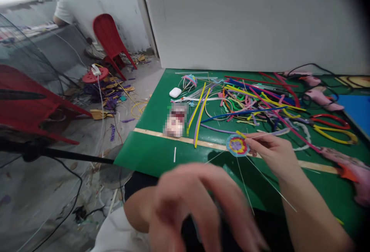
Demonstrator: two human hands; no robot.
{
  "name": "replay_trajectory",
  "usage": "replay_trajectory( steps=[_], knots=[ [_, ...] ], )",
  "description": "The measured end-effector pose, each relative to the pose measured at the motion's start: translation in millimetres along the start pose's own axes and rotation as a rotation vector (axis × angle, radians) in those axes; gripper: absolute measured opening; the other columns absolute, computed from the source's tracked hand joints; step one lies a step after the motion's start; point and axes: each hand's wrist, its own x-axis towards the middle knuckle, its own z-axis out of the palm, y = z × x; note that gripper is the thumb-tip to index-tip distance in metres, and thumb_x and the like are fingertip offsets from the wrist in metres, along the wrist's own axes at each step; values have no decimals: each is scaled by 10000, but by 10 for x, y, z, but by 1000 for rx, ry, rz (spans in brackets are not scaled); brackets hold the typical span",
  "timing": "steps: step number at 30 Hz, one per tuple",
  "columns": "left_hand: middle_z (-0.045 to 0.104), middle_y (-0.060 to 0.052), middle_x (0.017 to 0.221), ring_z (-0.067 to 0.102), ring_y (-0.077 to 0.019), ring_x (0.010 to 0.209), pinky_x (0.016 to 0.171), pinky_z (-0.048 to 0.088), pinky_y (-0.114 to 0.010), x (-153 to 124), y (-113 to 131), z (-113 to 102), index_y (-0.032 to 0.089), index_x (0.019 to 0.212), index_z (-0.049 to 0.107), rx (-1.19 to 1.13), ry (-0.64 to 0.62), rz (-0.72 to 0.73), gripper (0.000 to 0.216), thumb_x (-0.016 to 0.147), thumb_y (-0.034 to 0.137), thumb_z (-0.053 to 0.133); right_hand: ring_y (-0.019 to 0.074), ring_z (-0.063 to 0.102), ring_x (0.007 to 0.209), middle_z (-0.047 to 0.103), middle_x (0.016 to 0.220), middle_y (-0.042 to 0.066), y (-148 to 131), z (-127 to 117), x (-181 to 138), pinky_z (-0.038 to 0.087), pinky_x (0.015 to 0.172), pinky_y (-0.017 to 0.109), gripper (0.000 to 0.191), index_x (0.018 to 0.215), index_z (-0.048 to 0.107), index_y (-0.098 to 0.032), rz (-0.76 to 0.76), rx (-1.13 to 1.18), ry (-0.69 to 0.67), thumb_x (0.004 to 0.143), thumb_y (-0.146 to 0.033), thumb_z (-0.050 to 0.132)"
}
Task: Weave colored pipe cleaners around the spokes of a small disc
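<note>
My right hand (pixel 273 150) pinches the right edge of a small round pipe-cleaner disc (pixel 237 146) over the green table. The disc has coloured rings: a purple middle, then yellow and red, with a light blue rim. Thin stiff wires (pixel 244 182) stick out from it downward, and a short yellow end shows at its top. Close to the camera, my left hand (pixel 199 202) is raised and smeared by motion. Its fingers are curved and apart, with nothing visible in them and no contact with the disc.
Pipe cleaners (pixel 245 101) in many colours lie heaped on the green table (pixel 147 144). Scissors (pixel 332 126) and pink glue guns (pixel 358 178) are at the right. A white case (pixel 175 92) and a phone-like item (pixel 175 121) lie left. Beyond, a person sits by a red chair (pixel 108 36).
</note>
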Motion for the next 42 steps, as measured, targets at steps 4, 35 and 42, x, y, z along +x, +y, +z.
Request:
replay_trajectory(
  steps=[4, 35, 42],
  knots=[
    [500, 38, 498, 502, -86, 469, 443, 402, -198, 429, -260, -325, 226, 626, 527, -114, 787, 499, 237, 823, 352, 486, 112, 505, 459, 617, 599, 9, -46, -30, -11, 437, 417, 245, 178, 746, 692, -212, -29, 43, -8, 665, -369, 717],
    [626, -37, 851, 595, -123, 756, 682, 479, -262, 724, -887, -408, 156, 906, 609, -19, 124, -394, 306, 650, 277, 727, 105, 533, 481, 653, 650, 31, -105, 46, -72, 463, 452, 224, 272, 821, 692, -165, -10, -9, -220, 705, -409, 665],
    [573, 11, 722, 556, -75, 612, 551, 475, -207, 734, -911, -368, 144, 814, 560, 39, 190, -400, 285, 639, 287, 734, 80, 463, 424, 628, 602, 11, -148, 43, -84, 369, 378, 199, 259, 800, 681, -167, 4, -36, -238, 714, -410, 655]
  ],
)
